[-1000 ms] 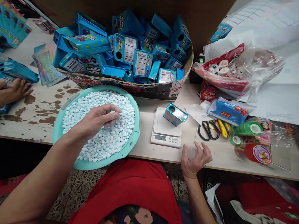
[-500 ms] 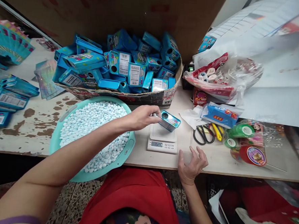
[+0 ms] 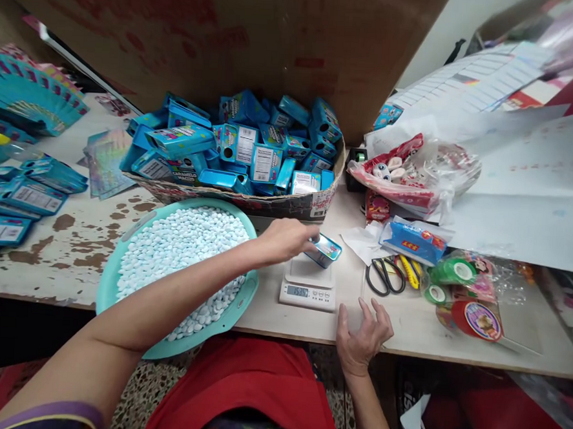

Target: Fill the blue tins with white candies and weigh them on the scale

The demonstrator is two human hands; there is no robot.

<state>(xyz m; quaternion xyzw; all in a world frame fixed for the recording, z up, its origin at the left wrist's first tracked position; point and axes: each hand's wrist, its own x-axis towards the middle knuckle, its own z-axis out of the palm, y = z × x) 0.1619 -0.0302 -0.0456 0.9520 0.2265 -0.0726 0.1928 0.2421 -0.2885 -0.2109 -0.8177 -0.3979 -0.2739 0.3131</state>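
A small blue tin point(image 3: 329, 251) with a hole in its top rests on the platform of a white digital scale point(image 3: 315, 298), whose display is lit. My left hand point(image 3: 287, 240) reaches over a basin, fingertips pinched together at the tin's hole. Whatever lies between those fingertips is hidden. Beneath my left forearm, the turquoise basin point(image 3: 248, 303) holds a heap of small pale-blue and white candies point(image 3: 182, 247). My right hand point(image 3: 364, 336) lies at the table's front edge, right of the scale, fingers apart and holding nothing.
Behind the scale stands a cut-down carton point(image 3: 287, 208) full of blue tins, backed by a large cardboard box point(image 3: 257, 51). Black-handled scissors point(image 3: 384, 279), a yellow cutter point(image 3: 412, 272) and green tape point(image 3: 458, 271) lie to the right. More blue tins point(image 3: 30, 199) are stacked at left.
My left hand has moved slightly right, from beside the tin to over its hole. The scale's reading has risen a little. The view has shifted, while my right hand keeps its pose.
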